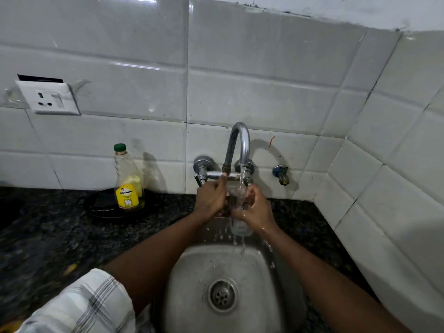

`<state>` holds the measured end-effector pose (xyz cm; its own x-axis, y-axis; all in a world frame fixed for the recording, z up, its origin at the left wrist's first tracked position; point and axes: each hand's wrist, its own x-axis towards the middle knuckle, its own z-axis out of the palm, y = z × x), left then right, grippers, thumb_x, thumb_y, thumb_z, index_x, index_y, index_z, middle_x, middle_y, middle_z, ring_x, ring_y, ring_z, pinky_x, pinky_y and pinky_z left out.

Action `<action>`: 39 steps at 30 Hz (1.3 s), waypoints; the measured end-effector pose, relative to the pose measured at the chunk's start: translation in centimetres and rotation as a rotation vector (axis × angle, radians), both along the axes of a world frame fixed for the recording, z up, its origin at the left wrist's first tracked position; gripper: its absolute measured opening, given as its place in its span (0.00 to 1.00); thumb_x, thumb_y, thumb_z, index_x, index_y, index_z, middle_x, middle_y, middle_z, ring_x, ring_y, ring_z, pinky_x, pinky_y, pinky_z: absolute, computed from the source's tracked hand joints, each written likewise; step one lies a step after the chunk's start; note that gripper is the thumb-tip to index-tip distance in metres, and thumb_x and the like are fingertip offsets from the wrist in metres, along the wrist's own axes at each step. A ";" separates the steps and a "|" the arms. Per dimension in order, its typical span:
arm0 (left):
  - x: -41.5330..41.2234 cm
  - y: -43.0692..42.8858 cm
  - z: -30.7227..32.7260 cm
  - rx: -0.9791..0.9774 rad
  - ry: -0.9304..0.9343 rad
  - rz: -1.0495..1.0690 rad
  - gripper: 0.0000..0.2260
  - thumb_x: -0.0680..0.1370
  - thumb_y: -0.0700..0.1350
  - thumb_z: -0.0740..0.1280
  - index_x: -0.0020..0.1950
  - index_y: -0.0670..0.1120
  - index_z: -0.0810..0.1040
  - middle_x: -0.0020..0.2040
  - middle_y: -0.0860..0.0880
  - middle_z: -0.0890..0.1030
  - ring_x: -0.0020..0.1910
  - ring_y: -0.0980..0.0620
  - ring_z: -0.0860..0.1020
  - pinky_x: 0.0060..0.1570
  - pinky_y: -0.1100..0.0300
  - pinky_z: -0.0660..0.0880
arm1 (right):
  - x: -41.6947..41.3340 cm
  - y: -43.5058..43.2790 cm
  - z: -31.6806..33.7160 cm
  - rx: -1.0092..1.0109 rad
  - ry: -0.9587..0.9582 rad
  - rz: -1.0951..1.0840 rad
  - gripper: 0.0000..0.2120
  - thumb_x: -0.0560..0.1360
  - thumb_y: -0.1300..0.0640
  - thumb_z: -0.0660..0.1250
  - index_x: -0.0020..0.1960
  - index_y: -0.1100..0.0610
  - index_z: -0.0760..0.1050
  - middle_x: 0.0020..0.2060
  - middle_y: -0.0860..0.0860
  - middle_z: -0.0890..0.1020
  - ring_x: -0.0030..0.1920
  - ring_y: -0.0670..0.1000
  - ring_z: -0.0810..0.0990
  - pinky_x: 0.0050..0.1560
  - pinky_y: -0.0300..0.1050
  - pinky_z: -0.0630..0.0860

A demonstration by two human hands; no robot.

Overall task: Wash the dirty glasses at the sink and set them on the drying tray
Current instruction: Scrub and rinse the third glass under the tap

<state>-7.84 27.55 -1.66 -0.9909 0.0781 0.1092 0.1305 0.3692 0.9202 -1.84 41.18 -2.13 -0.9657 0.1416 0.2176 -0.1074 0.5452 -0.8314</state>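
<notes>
At a steel sink (182,272), directly below the person's hands, water spatters down toward the drain (222,294). A checked sleeve (84,304) shows at the near left.

Above the bowl, the right hand (257,207) is curled round a clear glass (240,227). It holds the glass tilted in the stream (242,179) falling from the curved tap (240,140) just beyond the knuckles. The left hand (210,199) sits against the glass's other side, with one finger stretched up to the chrome crossbar (216,174) behind it. Whether this hand also grips the glass cannot be told.

Well to the left of the left hand, a green-capped bottle (128,186) of yellow liquid stands on a dark dish (101,207) on the speckled counter (48,224). A wall socket (48,97) sits higher on the tiles beyond.

The step in hand appears to be the rinse, with the glass held over the sink and under running water. No drying tray can be made out with certainty.

The next move would likely call for tipping the water out and keeping a firm hold on the wet, slippery glass. The person would then carry it clear of the tap's spout without knocking it.
</notes>
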 end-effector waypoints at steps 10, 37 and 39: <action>2.0 -1.0 -1.2 0.354 -0.705 -0.101 0.23 0.78 0.58 0.59 0.47 0.38 0.80 0.39 0.39 0.82 0.34 0.43 0.79 0.36 0.55 0.77 | -0.5 -1.6 1.2 -0.006 0.181 -0.115 0.27 0.58 0.51 0.84 0.49 0.55 0.72 0.39 0.47 0.82 0.39 0.46 0.82 0.40 0.39 0.80; 0.0 -1.9 -0.4 -0.191 -0.126 0.088 0.19 0.82 0.55 0.58 0.48 0.41 0.80 0.46 0.41 0.82 0.48 0.41 0.80 0.43 0.57 0.72 | 0.5 -3.4 1.3 -0.257 -0.084 0.016 0.05 0.80 0.55 0.65 0.47 0.53 0.77 0.40 0.53 0.85 0.41 0.49 0.84 0.40 0.44 0.78; -0.7 -3.0 -0.9 -0.148 -0.296 0.193 0.22 0.82 0.55 0.59 0.59 0.37 0.78 0.57 0.38 0.80 0.56 0.37 0.79 0.51 0.54 0.73 | 0.0 -2.3 2.0 0.334 0.107 0.191 0.06 0.78 0.56 0.67 0.43 0.54 0.78 0.38 0.49 0.83 0.38 0.47 0.81 0.43 0.42 0.76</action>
